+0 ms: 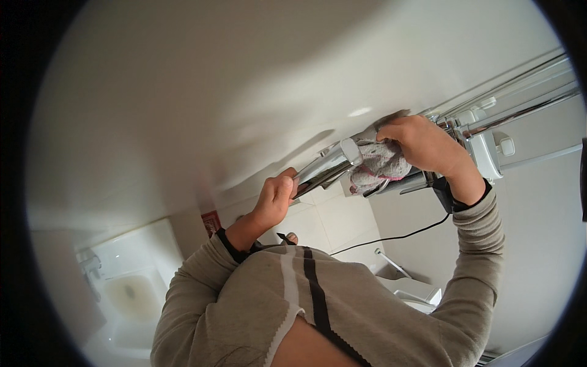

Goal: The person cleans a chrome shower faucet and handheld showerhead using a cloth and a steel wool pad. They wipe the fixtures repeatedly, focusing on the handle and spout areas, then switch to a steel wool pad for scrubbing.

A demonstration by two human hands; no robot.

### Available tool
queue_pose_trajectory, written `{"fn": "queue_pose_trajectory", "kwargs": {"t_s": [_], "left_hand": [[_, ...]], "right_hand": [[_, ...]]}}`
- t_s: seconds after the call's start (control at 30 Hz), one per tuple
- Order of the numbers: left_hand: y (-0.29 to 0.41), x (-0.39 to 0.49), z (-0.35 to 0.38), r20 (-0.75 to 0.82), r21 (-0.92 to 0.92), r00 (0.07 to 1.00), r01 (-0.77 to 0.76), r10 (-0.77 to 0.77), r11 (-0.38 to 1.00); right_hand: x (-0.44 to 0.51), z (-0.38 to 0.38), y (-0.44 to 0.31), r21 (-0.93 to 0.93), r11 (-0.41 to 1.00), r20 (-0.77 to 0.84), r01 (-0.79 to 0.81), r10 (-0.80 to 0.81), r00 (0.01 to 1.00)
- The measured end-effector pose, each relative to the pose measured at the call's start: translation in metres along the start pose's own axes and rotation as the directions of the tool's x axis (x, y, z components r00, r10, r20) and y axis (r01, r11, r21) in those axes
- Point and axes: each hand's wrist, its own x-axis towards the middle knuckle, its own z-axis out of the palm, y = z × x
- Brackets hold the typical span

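Observation:
My left hand [276, 195] is closed around the near left end of a flat-sided chrome bar [326, 166], which looks like a bathroom fitting close to the pale wall. In my right hand [419, 142] is a bunched grey cloth [383, 161] with pink edging. The cloth lies just beyond the bar's squared end, against the metalwork there. Part of the chrome behind the cloth is hidden, so I cannot tell how the bar is fixed.
Chrome pipes [523, 114] and a white shelf [486, 153] stand beyond my right hand. A black cable [403, 237] hangs below my right wrist. Down at the left is a white washbasin [133, 293]; a white toilet [417, 293] sits low at the right, above the tiled floor [316, 220].

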Motion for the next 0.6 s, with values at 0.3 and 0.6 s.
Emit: {"fn": "queue_pose_trajectory", "kwargs": {"t_s": [0.3, 0.6], "left_hand": [[-0.013, 0.007, 0.005, -0.003, -0.026, 0.999, 0.037, -0.037, 0.999], [-0.016, 0.015, 0.017, 0.007, 0.005, 0.994, 0.106, -0.106, 0.994]], "right_hand": [[-0.015, 0.026, -0.014, 0.16, 0.986, -0.456, 0.039, 0.039, 0.889], [-0.069, 0.115, -0.048, 0.842, 0.521, -0.185, -0.141, 0.523, 0.832]]}}
